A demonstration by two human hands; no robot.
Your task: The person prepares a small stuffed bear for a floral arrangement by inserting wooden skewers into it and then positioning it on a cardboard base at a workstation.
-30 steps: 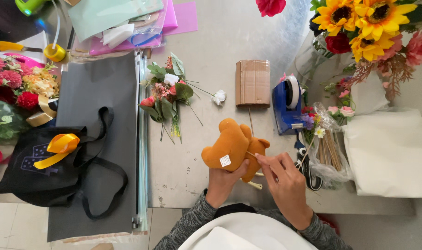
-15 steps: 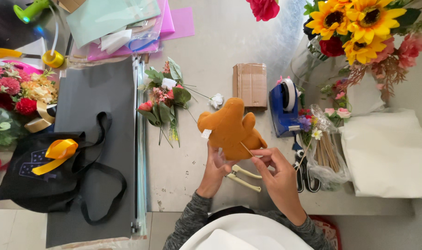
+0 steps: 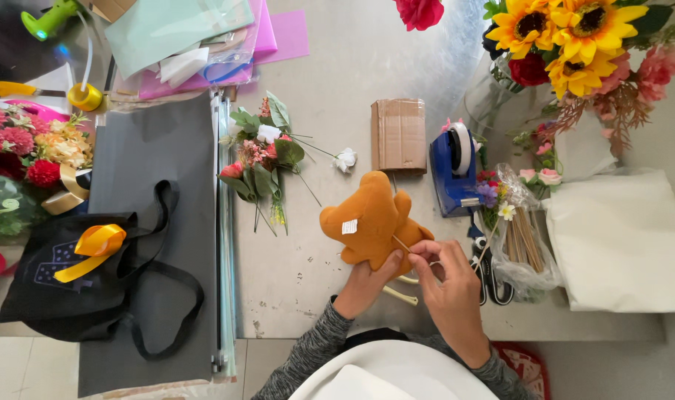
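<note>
Orange-brown plush toy (image 3: pixel 371 221) lies back-up near the front-centre of the grey worktable (image 3: pixel 337 74), a small white tag showing on its body. Left hand (image 3: pixel 366 281) grips the toy's lower edge from 6 o'clock, fingers closed around the fabric. Right hand (image 3: pixel 449 275), at 4 o'clock of the toy, has thumb and forefinger pinched shut on a thin wooden stick (image 3: pixel 401 243) whose tip meets the plush; whether it has gone into the fabric cannot be told. Judgement: the stick work goes best with the toy held firmly, the stick kept in line with the body, and the pinch kept close to the tip so it does not bend. Two pale sticks (image 3: pixel 403 289) lie on the table between the wrists. At 12 o'clock, a folded cardboard piece (image 3: pixel 398 133); at 2 o'clock, a blue tape dispenser (image 3: pixel 454 172); at 10 o'clock, a small flower sprig (image 3: pixel 262 159); at 3 o'clock, a clear bag of sticks (image 3: pixel 524 244).
</note>
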